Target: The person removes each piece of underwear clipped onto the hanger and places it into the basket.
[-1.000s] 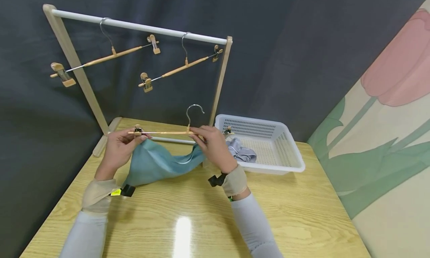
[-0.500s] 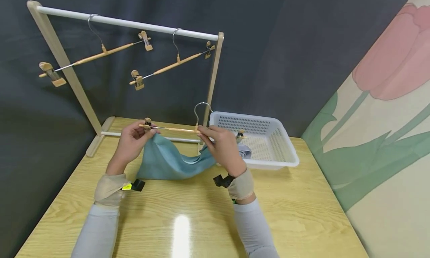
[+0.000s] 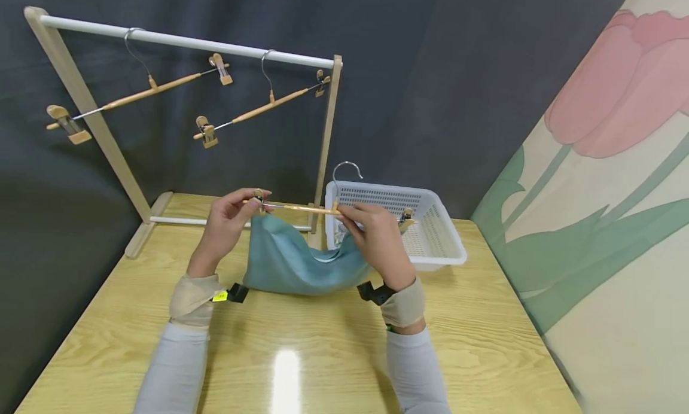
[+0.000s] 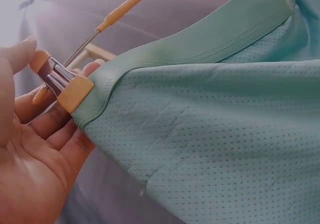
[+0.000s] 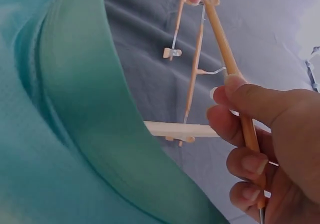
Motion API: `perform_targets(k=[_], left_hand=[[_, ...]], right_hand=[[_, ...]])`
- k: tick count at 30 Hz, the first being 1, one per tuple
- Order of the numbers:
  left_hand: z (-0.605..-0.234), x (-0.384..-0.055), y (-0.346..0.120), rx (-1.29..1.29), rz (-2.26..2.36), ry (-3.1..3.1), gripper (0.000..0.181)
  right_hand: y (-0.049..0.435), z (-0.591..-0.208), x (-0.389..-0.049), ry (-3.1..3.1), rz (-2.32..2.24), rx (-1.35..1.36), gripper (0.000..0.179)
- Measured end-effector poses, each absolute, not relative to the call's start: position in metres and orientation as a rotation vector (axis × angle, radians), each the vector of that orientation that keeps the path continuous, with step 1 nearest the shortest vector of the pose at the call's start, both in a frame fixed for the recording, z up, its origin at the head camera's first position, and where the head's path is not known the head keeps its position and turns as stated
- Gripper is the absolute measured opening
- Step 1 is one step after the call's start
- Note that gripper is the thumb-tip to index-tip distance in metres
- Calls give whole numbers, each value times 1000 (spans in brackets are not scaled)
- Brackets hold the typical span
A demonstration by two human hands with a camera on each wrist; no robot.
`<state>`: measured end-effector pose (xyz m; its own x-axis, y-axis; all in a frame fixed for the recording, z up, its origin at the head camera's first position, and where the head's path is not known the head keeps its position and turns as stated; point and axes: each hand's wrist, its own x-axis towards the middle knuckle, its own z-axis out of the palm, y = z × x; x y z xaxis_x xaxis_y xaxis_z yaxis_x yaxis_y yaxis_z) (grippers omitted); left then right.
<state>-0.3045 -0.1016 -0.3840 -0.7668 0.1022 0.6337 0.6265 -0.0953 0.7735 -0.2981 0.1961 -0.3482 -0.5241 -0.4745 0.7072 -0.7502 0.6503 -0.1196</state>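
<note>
A teal garment with a dotted knit hangs from a wooden clip hanger. In the left wrist view one of the hanger's clips bites the corner of the garment's smooth band. My left hand pinches that clip between thumb and fingers. My right hand grips the hanger bar, thumb on top and fingers curled round it, as the right wrist view shows. The metal hook points up beside the right hand. The other clip shows beyond that hand, over the basket.
At the back left stands a rack with a white rail. Two clip hangers, a left one and a right one, hang on it. A white plastic basket sits right of the rack, close behind the right hand. A tulip-patterned wall borders the right.
Both hands, the hanger and the garment have shifted right across the view, while the rack and basket slid left in it. The left hand stays at the clip, the right on the bar.
</note>
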Motion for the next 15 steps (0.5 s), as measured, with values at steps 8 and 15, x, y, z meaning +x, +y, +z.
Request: perform_targets(k=[8, 15], left_hand=[[-395, -303, -83, -809, -1903, -1736, 28], [-397, -306, -73, -820, -1920, -1720, 18]], right_hand=[[206, -356, -287, -2225, 570, 882, 19], [210, -365, -284, -2228, 581, 813, 20]])
